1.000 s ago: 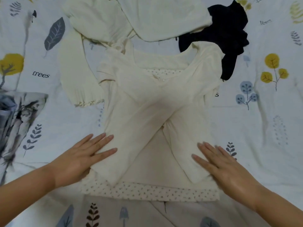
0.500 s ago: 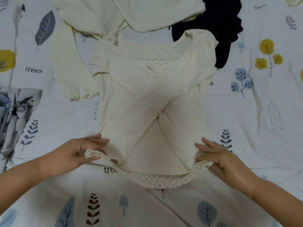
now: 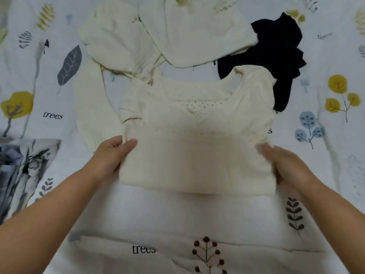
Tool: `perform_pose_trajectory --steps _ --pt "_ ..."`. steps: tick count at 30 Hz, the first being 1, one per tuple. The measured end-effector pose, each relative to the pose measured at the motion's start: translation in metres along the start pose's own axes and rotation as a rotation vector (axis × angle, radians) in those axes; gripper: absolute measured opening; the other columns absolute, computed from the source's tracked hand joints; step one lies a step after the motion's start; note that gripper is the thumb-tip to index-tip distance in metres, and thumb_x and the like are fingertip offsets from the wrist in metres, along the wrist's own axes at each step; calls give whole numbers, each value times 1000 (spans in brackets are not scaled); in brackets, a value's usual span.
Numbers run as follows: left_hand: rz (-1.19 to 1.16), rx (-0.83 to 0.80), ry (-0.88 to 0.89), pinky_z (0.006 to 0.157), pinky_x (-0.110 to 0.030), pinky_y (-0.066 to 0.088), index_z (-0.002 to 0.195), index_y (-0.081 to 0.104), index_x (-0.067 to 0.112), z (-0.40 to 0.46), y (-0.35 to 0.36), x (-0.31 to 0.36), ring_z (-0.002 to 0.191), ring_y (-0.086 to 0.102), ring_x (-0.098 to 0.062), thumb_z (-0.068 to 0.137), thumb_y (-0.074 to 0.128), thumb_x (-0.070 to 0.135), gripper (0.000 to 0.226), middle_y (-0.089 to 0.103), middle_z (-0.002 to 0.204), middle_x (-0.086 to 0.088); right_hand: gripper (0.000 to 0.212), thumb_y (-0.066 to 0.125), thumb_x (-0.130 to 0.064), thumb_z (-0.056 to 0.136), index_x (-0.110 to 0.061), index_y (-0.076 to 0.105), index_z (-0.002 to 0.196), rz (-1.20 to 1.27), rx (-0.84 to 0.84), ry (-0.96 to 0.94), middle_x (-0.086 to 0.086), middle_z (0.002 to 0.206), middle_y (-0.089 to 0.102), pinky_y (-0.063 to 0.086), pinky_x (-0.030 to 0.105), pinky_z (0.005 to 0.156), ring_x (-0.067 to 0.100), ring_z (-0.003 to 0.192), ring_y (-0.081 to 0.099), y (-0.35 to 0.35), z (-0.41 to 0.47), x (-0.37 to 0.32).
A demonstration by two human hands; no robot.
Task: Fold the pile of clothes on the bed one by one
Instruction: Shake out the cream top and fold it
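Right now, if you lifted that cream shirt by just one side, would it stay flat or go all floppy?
Probably floppy: the cream shirt is soft cloth, already bent over itself in a fold. The fold would likely fall open, which may be why the left hand and right hand grip opposite edges. It looks thin, so likely light.

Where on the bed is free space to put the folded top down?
Bare sheet lies near the person, between the forearms, below the cream top. Another bare strip lies right of the top, by the blue tree print. Beyond the top it is crowded: cream clothes and a dark garment.
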State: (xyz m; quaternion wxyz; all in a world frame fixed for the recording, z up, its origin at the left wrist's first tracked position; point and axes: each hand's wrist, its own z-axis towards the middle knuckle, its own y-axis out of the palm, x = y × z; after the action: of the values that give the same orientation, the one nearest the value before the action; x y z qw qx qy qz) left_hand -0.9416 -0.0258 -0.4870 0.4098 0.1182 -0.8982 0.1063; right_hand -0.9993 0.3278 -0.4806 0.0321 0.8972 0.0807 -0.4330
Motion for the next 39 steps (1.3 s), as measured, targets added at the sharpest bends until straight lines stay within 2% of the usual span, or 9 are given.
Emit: perform_pose_trajectory --steps 2,5,10,14,18,20,26,33,39 --pt "79 19 -20 69 -30 54 90 66 12 9 5 -5 74 67 -19 86 62 14 6 70 97 -13 29 75 -35 71 -13 68 89 -76 64 52 11 93 72 55 33 72 23 78 69 11 8 3" --pt "92 24 20 74 -33 53 92 65 13 13 9 5 76 66 -20 88 57 6 11 69 97 -11 9 69 -12 81 -16 67 89 -257 175 -48 9 94 72 53 36 74 26 81 68 15 14 -1" --pt "-39 -74 178 61 -21 56 93 63 13 20 9 52 68 69 -11 91 47 4 18 73 78 2 55 82 -53 40 -28 72 89 19 92 -288 -2 94 74 57 26 69 15 85 71 8 18 -36" --pt "-128 -59 265 68 -23 56 102 62 16 52 11 96 84 70 -12 93 46 5 21 74 90 3 18 68 -14 81 -23 64 95 98 238 -369 -4 95 73 56 26 74 14 89 69 8 47 -79" --pt "22 174 210 75 -28 55 126 52 10 95 17 97 84 67 -19 89 58 10 37 67 103 -9 14 63 -16 84 -23 55 94 -202 518 -323 -10 81 56 46 29 65 11 73 56 11 92 -84" --pt "214 281 216 83 -29 50 134 43 11 103 19 90 91 62 -22 88 61 14 50 60 110 -9 16 62 -21 86 -22 50 95 -345 523 -261 -6 77 46 39 32 64 12 68 46 12 103 -76" --pt "824 367 172 102 -43 37 139 35 18 92 22 67 120 43 -38 83 64 42 68 40 133 -20 65 62 -35 84 -10 32 136 -671 558 -78 15 128 45 41 50 95 36 115 46 19 93 -59" --pt "1047 527 271 88 -46 36 120 45 5 55 43 43 110 40 -38 79 66 44 60 41 119 -22 70 62 -37 85 -5 27 136 -700 491 171 19 131 45 39 42 90 39 114 47 29 66 -43" --pt "950 371 105 79 -38 36 135 30 7 42 49 24 107 51 -41 90 55 31 57 50 121 -23 49 60 -31 88 3 49 121 -668 447 121 20 118 56 40 39 84 38 109 52 34 57 -29"
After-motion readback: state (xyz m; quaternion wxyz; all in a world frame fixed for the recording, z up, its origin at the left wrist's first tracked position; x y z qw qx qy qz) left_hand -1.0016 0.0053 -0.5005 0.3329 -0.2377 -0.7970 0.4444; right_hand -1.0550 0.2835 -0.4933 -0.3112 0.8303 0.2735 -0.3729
